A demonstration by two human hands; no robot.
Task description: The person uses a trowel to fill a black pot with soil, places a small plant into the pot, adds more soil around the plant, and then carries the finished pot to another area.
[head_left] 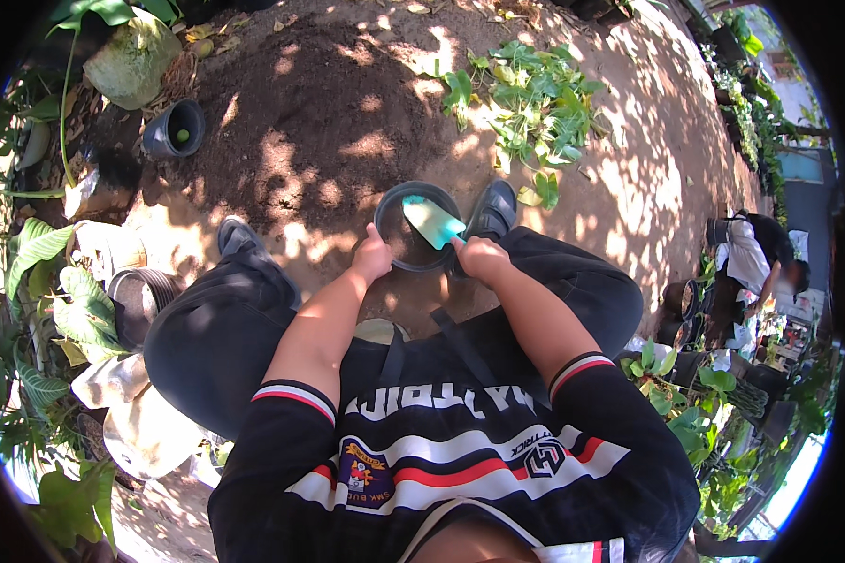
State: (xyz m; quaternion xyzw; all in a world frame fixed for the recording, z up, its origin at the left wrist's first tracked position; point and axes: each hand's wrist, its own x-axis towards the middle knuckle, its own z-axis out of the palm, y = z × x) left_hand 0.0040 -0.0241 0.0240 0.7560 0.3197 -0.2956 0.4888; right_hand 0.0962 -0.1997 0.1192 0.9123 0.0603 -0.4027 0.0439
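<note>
Between my feet is a round black plant pot (pixel 382 208), seen from above, with dark shade inside it. My left hand (pixel 373 254) grips the pot's left rim, thumb pointing up along it. A turquoise garden trowel (pixel 432 221) lies over the pot's opening, its pale blade tilted toward the upper left. My right hand (pixel 482 259) is closed round the trowel's handle at the pot's lower right edge. How much soil the pot holds is hard to make out in the shade.
Dark loose soil (pixel 300 122) spreads ahead of me. Cut leafy plants (pixel 540 108) lie to its right. At the left stand a tipped black pot (pixel 172 129) with a green round fruit, a large stone (pixel 133 61) and stacked pots (pixel 141 300). Another person (pixel 765 253) bends at far right.
</note>
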